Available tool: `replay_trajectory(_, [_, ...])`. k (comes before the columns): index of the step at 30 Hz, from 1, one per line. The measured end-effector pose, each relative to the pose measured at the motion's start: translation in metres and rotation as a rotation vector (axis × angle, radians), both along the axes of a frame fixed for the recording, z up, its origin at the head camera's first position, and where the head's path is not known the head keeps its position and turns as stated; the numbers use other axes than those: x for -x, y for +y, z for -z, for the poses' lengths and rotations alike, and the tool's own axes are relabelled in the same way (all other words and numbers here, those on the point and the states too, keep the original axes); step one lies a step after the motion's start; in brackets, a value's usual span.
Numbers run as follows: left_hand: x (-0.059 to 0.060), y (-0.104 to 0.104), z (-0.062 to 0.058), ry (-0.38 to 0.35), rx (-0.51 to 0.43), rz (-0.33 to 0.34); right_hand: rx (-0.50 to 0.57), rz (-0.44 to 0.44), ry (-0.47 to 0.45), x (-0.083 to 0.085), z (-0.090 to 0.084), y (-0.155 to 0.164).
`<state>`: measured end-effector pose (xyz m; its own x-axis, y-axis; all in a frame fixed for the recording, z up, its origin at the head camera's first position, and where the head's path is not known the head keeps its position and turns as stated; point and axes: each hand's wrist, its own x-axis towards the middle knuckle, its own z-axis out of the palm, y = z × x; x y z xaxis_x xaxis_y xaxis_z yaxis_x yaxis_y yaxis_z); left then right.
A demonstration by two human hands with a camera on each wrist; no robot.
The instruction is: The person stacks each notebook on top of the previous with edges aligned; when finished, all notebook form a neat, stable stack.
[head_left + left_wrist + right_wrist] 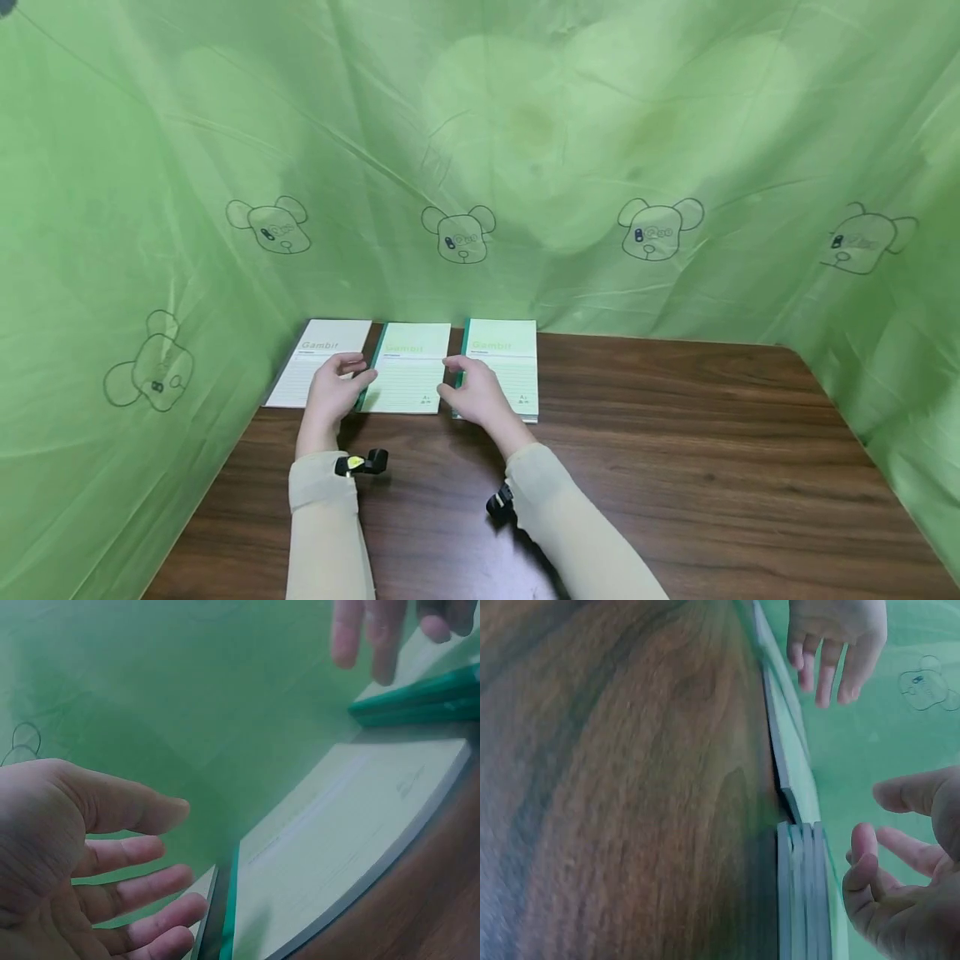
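Note:
A green-spined notebook [408, 379] lies in the middle at the table's back. To its left is a notebook with a grey spine [292, 385]. On its right stands a stack of green-spined notebooks [515, 371], its several layers showing in the right wrist view. My left hand [332, 393] hovers over the gap between the left and middle notebooks, fingers loosely spread and holding nothing. Above the left edge of the stack is my right hand [477, 393], thumb and fingers apart, with nothing between them. Both palms face inward across the middle notebook.
Brown wooden table [712, 450] extends to the right and in front. A green curtain [570, 167] printed with bear heads hangs behind and along both sides, close to the notebooks' far edges. Black wrist cameras [363, 462] sit on both sleeves.

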<state>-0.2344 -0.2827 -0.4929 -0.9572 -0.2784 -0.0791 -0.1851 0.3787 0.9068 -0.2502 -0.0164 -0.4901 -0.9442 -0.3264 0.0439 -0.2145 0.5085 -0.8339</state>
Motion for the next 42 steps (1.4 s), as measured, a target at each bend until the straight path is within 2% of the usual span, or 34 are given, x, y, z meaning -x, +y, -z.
replay_trajectory(4, [-0.002,-0.004,0.002,-0.036,0.055,-0.001,-0.071,-0.012,-0.003,0.006,0.004,-0.003])
replay_trajectory(10, [-0.003,-0.004,0.008,-0.104,0.112,0.061,-0.154,-0.043,-0.015,0.014,0.012,-0.007])
replay_trajectory(17, [0.0,-0.004,0.013,-0.114,0.173,0.105,-0.236,-0.071,0.005,0.013,0.015,-0.014])
replay_trajectory(20, [0.001,-0.003,0.014,-0.116,0.166,0.11,-0.274,-0.071,0.026,0.011,0.015,-0.016])
replay_trajectory(26, [0.003,-0.001,0.013,-0.09,0.059,0.066,-0.217,-0.066,0.016,0.008,0.016,-0.017])
replay_trajectory(30, [0.003,-0.002,0.011,-0.058,-0.046,0.0,-0.185,-0.039,0.015,0.007,0.017,-0.017])
replay_trajectory(36, [-0.001,-0.005,0.006,-0.092,-0.265,-0.12,-0.097,0.027,0.022,0.003,0.021,-0.019])
replay_trajectory(40, [-0.004,-0.007,0.004,-0.118,-0.377,-0.116,-0.065,0.044,0.007,0.002,0.019,-0.019])
replay_trajectory(42, [-0.004,-0.007,0.005,-0.124,-0.388,-0.101,-0.06,0.038,-0.008,0.001,0.017,-0.018])
